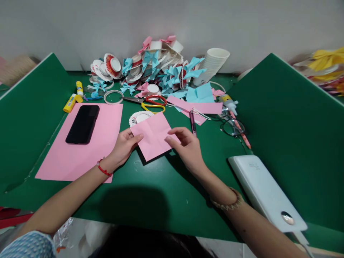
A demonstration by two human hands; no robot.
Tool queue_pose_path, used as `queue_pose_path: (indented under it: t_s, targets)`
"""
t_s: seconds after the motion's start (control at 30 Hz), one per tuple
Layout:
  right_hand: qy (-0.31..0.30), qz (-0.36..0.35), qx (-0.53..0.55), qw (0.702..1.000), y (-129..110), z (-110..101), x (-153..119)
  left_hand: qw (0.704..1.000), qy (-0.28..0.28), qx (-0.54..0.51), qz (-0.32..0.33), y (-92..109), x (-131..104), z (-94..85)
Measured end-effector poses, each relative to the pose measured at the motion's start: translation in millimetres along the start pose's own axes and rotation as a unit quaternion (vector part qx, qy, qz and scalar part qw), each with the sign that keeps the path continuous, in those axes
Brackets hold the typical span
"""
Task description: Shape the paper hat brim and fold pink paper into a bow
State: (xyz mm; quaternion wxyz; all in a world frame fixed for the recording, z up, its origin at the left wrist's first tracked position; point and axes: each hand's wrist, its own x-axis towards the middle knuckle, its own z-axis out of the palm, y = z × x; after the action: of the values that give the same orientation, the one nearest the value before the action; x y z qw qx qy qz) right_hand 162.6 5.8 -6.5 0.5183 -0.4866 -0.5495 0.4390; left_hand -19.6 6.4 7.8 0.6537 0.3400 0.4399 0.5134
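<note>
Between my hands is a square of pink paper (154,138) with faint fold creases, raised a little over the green table. My left hand (125,145) pinches its left edge, thumb on top. At the right corner, my right hand (185,145) grips the sheet between thumb and fingers. Just behind the square lies a white frilled paper cup piece (138,117), partly covered by it. Scissors (150,101) with red and yellow handles rest farther back. A dark craft knife (192,122) lies beyond my right hand.
Pink sheets (107,157) bear a black phone (83,124) at left, near glue sticks (70,103). Paper crafts with bows (150,61) and stacked paper cups (215,62) stand at the back. Glasses (233,127) and a white power bank (266,190) lie right. Green partitions (292,118) flank the table.
</note>
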Motion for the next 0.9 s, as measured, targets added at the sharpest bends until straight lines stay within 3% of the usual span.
queue_pose_path:
  t_s: [0.13,0.27,0.43,0.6,0.9]
  targets:
    - [-0.050,0.024,-0.018,0.998,1.8,-0.4,0.1,0.998,0.012,0.040,0.037,-5.1,3.7,-5.4]
    - [-0.012,0.002,-0.018,1.000,4.6,-1.3,0.5,0.984,0.024,0.150,0.093,-6.3,8.4,-15.2]
    - [0.012,0.059,0.009,0.998,11.3,-2.1,1.7,0.949,0.057,0.274,0.148,-5.5,9.8,-18.9]
    - [-0.006,0.084,0.075,0.994,13.9,-2.3,2.1,0.958,0.071,0.237,0.143,-7.4,11.8,-19.8]
    - [0.005,0.081,0.062,0.995,11.6,-2.6,1.5,0.984,0.056,0.137,0.103,-11.7,15.6,-25.1]
